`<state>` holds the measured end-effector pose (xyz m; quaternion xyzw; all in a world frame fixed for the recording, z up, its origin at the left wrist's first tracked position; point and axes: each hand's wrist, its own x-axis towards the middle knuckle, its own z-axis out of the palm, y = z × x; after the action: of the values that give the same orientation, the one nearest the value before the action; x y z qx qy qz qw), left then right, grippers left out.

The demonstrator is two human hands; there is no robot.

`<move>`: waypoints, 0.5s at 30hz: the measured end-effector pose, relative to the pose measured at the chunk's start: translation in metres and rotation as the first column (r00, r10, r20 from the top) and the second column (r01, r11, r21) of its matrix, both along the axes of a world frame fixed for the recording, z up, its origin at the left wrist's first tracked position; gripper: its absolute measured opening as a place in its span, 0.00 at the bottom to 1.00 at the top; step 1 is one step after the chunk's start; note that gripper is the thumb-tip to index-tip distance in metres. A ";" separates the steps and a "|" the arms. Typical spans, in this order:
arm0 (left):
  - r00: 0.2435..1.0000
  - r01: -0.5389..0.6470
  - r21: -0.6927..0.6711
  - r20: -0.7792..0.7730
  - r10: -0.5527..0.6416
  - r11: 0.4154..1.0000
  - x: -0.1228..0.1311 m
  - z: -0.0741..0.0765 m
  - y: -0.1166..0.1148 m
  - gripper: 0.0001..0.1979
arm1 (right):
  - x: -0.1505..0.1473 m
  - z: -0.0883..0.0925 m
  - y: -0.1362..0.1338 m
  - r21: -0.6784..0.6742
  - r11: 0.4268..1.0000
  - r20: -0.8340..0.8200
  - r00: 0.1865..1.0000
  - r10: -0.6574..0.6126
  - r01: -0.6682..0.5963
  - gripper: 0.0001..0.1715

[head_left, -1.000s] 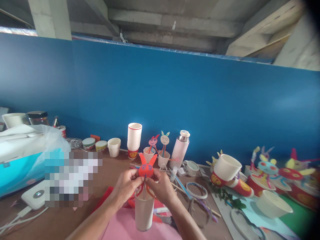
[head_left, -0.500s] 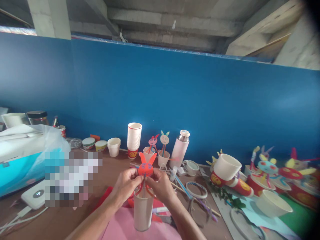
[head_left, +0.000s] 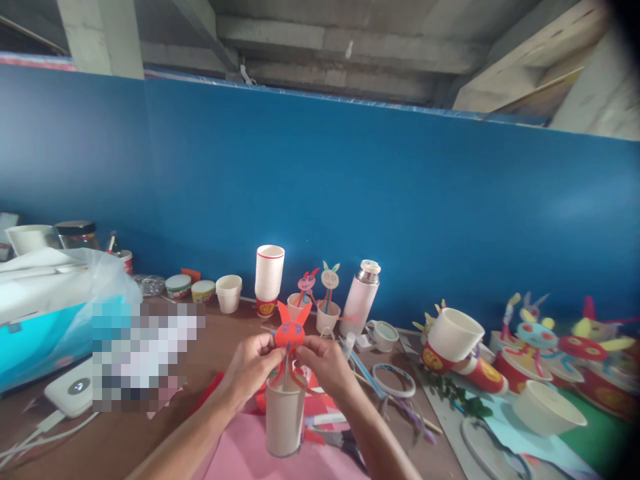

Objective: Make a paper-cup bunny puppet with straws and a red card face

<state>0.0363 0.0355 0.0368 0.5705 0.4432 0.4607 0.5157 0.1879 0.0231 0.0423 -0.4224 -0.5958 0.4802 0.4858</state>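
A red paper rabbit head (head_left: 290,335) with tall ears and a drawn blue face stands above a white paper cup (head_left: 285,425). A thin stick runs from the head down into the cup, with red strips curving at its sides. My left hand (head_left: 256,363) pinches the lower left edge of the head, fingers closed. On the opposite edge my right hand (head_left: 323,363) does the same, thumb in front. Pink paper (head_left: 245,450) lies under the cup. Scissors (head_left: 345,440), partly behind my right forearm, and a white marker (head_left: 325,419) are close by.
Along the blue partition stand a stack of paper cups (head_left: 269,277), two finished rabbit cups (head_left: 328,317) and a pink thermos (head_left: 361,297). Tape rolls (head_left: 393,381) and pipe cleaners lie right. More decorated cups (head_left: 533,360) crowd the far right; a plastic bag (head_left: 65,280) is left.
The rabbit head has risen very slightly and tipped a little more upright. My right hand's fingers have shifted a bit along its edge. The cup has stayed nearly in place.
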 end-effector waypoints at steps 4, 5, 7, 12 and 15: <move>0.999 -0.002 0.022 -0.045 0.003 1.000 -0.001 -0.004 0.003 0.11 | 0.003 -0.002 0.002 0.003 0.999 0.053 0.998 -0.037 0.037 0.12; 0.998 0.000 0.024 -0.056 0.002 1.000 -0.002 -0.005 0.004 0.11 | 0.004 -0.003 0.003 0.004 0.999 0.058 0.997 -0.042 0.042 0.12; 0.997 0.001 0.028 -0.071 0.001 1.000 -0.002 -0.006 0.004 0.11 | 0.004 -0.004 0.004 0.006 0.999 0.061 0.997 -0.050 0.049 0.12; 0.998 -0.015 0.005 -0.065 0.015 1.000 -0.001 -0.001 0.002 0.11 | 0.004 -0.003 0.006 0.004 0.993 0.083 0.990 -0.116 0.116 0.12; 0.999 -0.014 -0.011 -0.040 0.014 1.000 -0.001 0.002 0.002 0.09 | 0.005 -0.002 0.005 0.020 0.988 0.105 0.982 -0.155 0.153 0.12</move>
<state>0.0350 0.0370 0.0385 0.5735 0.4601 0.4501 0.5067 0.1927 0.0282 0.0404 -0.4893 -0.5893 0.4143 0.4915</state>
